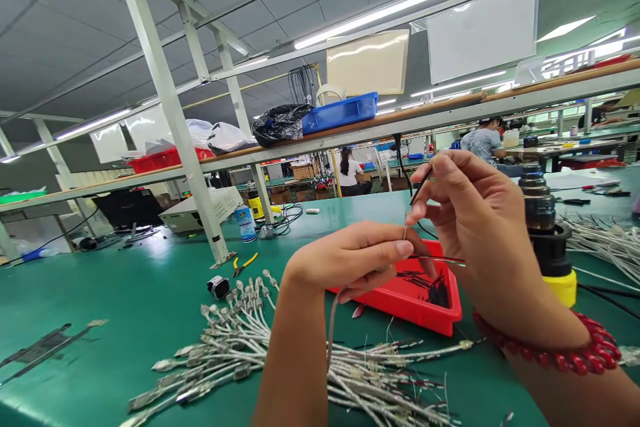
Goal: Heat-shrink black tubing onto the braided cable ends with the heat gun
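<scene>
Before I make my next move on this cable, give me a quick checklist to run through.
1. Left hand gripping the grey cable: ok, the fist is closed around it.
2. Right hand fingers pinching the thin wire end: ok.
3. Red tray close under the hands: ok.
4. Wire end clean and undamaged: cannot tell, too small.
5. Grey cable free of the bundle: cannot tell, it runs down into the pile.
6. Elbow room on the right: probably not ok, the black and yellow tool stands right beside that hand.
</scene>
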Motion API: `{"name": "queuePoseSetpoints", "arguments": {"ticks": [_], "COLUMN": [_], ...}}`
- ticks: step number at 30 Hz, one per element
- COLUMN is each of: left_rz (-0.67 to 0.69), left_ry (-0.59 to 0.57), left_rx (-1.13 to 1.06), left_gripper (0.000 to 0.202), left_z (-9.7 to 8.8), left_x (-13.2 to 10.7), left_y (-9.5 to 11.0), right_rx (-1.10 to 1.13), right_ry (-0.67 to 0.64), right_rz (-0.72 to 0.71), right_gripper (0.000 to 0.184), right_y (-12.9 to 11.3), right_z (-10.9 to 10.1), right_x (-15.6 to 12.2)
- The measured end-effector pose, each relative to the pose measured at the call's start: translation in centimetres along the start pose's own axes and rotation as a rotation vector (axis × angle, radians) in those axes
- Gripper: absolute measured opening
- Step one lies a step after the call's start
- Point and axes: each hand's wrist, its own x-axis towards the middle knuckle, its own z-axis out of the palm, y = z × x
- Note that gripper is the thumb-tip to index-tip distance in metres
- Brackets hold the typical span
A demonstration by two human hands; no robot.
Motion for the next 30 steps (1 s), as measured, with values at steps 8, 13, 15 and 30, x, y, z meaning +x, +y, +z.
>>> {"name": "queuePoseSetpoints", "arguments": {"ticks": [8,13,15,30], "left_rz": [0.009,0.019,0.024,0.035], "left_ry": [0.008,-0.004,-0.003,-0.018], "left_rx": [-0.013,-0.043,-0.055,-0.154], "left_gripper": [0.036,0.033,0.032,0.033], "left_z": [-0.07,-0.01,0.01,0.10], "left_x": [0.05,-0.18,-0.26,-0.54], "left_y": [-0.03,0.13,0.15,-0.07], "right_rx": [0.001,0.065,0.088,0.083], "right_ry": [0.000,-0.029,-0.038,-0.036], "right_rz": [0.072,0.094,0.102,0.192], "right_gripper": [0.018,0.019,0.020,0.022], "right_y": [-0.03,0.24,0.30,0.42], "right_z": [-0.02,-0.07,-0.08,0.24], "right_x": [0.19,0.18,0.10,-0.09]}}
